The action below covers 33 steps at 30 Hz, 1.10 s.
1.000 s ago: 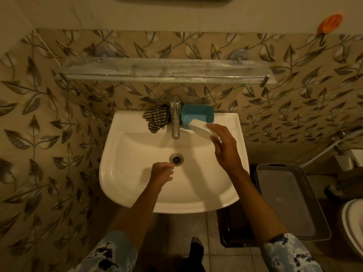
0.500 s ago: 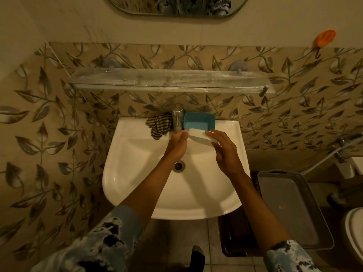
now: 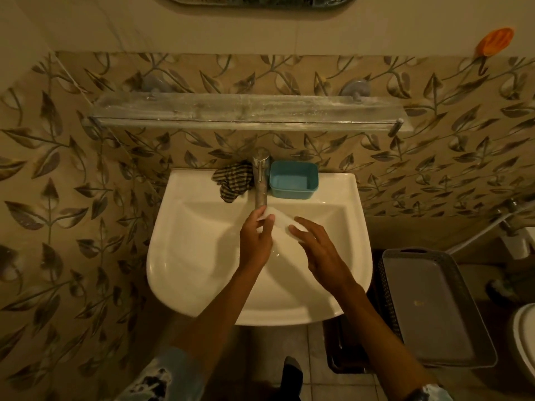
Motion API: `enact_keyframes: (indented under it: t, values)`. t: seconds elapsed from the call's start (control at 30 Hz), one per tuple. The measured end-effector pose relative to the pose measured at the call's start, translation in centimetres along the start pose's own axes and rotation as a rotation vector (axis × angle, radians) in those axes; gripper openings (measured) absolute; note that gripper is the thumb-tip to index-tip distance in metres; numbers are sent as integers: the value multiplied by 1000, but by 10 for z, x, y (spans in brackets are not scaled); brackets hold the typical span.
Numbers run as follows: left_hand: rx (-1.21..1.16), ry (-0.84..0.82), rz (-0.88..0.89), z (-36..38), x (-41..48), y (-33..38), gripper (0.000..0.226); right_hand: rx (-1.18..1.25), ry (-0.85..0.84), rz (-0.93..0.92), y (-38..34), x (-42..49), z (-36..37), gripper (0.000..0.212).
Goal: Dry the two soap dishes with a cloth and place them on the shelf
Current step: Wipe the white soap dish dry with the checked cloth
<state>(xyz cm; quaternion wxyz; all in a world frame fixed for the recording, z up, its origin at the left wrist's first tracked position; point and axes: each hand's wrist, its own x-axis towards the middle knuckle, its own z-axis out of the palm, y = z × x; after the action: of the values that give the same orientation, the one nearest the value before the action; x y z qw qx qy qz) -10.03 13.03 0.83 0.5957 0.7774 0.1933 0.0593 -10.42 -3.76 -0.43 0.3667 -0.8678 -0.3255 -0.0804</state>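
Over the white sink [image 3: 185, 256], both hands hold a white soap dish [image 3: 279, 219] just below the tap. My left hand [image 3: 256, 238] grips its left end with curled fingers. My right hand [image 3: 317, 247] holds its right end, fingers spread and thumb on the dish. A blue soap dish [image 3: 293, 183] stands on the sink's back ledge, right of the tap. A dark checked cloth [image 3: 233, 180] lies crumpled on the ledge left of the tap. The glass shelf [image 3: 246, 112] on the wall above holds nothing.
A metal tap [image 3: 260, 178] rises at the back centre of the sink. A grey plastic basket [image 3: 434, 308] sits low to the right, beside a toilet rim [image 3: 524, 345]. An orange hook [image 3: 495, 43] hangs on the upper right wall. Patterned tiles surround the sink.
My left hand rose from the basin and took the left end of the white dish. Both hands brought the dish down from beside the blue dish to below the tap.
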Motion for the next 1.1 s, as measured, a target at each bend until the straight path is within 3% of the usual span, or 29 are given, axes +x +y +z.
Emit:
enact_keyframes:
  t: [0.13,0.23,0.33,0.5,0.67,0.8,0.9,1.1]
  values:
    - [79,30,-69,9,-4,-15,43,-2,-38,77,8,-9,17,54]
    - [107,-42,-57,5,-2,-29,40,33,-102,141,20,-13,21,52]
    - [161,-166,-61,-5,-3,-51,29,245,-240,288,25,-11,20,35]
    - [203,-197,-25,-23,16,-55,23,682,-261,685,35,3,11,34]
    - [457,97,178,-62,86,-28,25,993,-80,942,43,0,7,29]
    - [755,-12,260,-69,142,1,56,1121,109,1082,47,-7,11,28]
    - [886,-108,255,-61,167,4,70,1354,180,1197,43,-9,12,26]
    - [1069,-39,200,-42,178,-25,73,1696,175,1173,36,-8,11,43]
